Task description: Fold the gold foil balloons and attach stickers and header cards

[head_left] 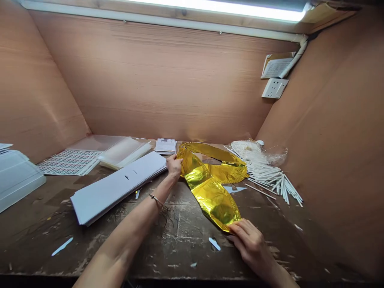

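A shiny gold foil balloon (214, 196), flat and without air, lies stretched between my two hands over the dark tabletop. My left hand (174, 165) is closed on its far left edge, beside the stack of white cards. At the near end, my right hand (250, 242) pinches the foil's lower tip between thumb and fingers. The balloon's far part curves round to the right in a loop and reaches the white sticks. Some of the left hand's fingers are hidden behind the foil.
Long white cards (123, 186) are stacked at left, with clear plastic sleeves (124, 154) and a printed sticker sheet (70, 162) behind. White sticks (270, 178) are heaped at right. Small paper scraps (214, 243) dot the tabletop (168, 256). Wooden panels (156, 84) enclose three sides.
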Motion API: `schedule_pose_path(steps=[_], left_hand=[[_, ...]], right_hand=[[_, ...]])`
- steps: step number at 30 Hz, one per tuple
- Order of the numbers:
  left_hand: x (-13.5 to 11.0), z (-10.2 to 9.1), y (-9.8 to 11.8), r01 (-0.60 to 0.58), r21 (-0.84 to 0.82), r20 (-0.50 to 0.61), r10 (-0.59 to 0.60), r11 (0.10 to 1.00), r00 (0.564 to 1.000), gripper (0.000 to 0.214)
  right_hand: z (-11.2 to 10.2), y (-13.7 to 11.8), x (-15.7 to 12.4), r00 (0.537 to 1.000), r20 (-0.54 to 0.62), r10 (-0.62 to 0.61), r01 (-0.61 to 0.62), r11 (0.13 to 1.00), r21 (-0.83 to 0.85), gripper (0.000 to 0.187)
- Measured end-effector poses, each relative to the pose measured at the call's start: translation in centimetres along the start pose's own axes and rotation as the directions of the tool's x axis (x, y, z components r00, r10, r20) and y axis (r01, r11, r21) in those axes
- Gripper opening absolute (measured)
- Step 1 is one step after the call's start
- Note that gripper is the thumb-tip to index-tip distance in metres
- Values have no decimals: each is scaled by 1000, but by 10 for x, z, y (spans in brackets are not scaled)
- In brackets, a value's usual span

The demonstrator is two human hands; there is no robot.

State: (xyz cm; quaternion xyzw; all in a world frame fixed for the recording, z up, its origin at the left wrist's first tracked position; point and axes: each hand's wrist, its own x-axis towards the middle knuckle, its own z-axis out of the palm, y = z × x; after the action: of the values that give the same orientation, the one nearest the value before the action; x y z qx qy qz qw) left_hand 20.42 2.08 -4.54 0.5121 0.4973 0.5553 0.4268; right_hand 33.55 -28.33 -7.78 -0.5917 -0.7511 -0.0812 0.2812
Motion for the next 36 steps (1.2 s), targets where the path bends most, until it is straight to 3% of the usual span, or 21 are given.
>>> schedule_pose_path(steps=[2,3,5,7,9,10,12,15,21,25,28,32,36], left_hand=[[-19,-1,11,-202,64,110,194,977,975,10],[-33,-2,16,-358,113,187,334,927,924,14],[-64,-1,22,-660,177,385,566,730,729,19],[-98,-1,24,-837,202,547,650,509,528,19],[-127,0,20,-934,169,688,642,314,339,18],[-139,-1,16,-959,145,740,617,242,267,18],[-156,-3,7,-982,97,825,539,161,170,16],[-167,-9,-9,-982,80,906,398,169,142,10],[-166,-21,-15,-938,116,945,254,326,205,12],[-163,-29,-5,-845,155,930,214,512,300,27],[-159,-33,-2,-756,193,920,153,626,361,31],[-149,-37,-2,-717,154,950,97,680,296,37],[-141,-41,-1,-742,107,978,66,662,200,43]], right_hand=[[2,1,-1,999,17,36,-36,998,46,18],[3,1,-1,999,21,41,-42,997,57,18],[4,0,1,999,18,41,-42,997,70,21],[5,-2,3,999,19,36,-38,996,84,25],[6,-3,4,999,11,35,-36,995,95,28],[7,-3,4,999,-2,36,-36,994,98,29],[8,-4,3,999,-26,45,-42,993,108,31],[9,-5,1,996,-57,70,-62,988,144,25],[-8,0,11,980,-195,45,-33,998,62,15],[-22,16,56,980,-197,14,-3,999,54,17],[-13,30,103,995,-65,-80,88,988,129,16],[24,45,147,969,128,-213,163,933,322,14],[60,53,154,946,223,-233,81,841,534,13]])
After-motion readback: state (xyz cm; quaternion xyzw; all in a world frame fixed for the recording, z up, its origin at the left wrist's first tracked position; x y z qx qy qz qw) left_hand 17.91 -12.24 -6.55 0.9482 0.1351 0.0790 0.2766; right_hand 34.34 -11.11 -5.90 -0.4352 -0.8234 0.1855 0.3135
